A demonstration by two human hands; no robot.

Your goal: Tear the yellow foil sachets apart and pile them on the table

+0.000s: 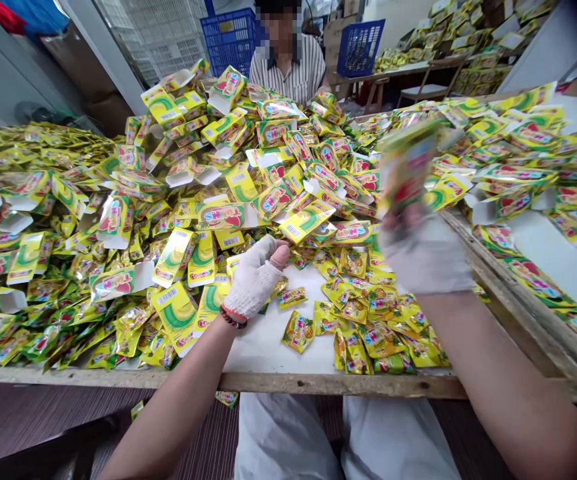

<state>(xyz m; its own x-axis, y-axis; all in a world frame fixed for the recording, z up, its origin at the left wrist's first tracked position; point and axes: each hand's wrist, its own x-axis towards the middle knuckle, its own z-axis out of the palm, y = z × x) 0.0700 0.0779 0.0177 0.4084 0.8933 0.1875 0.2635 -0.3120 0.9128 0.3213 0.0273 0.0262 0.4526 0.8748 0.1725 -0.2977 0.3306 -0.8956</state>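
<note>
My right hand (421,250), in a white fingerless glove and smeared by motion, is raised at the right, gripping a small yellow candy box (406,167) by its lower end. In a matching glove, my left hand (256,277) hovers over the table's middle with its fingers curled in and the thumb pressed against them. Whatever it may hold is hidden. Just beyond it lies a yellow carton with a barcode (307,223). Between my hands, small yellow candy packets (368,313) are spread on the white tabletop (278,353), one packet (298,331) lying apart.
Heaped cartons and packets (228,133) cover the table's left and far side. A wooden rail (518,307) separates a second surface with more cartons (523,177) at the right. Across the pile is a co-worker in a striped shirt (288,70), near blue crates (231,40).
</note>
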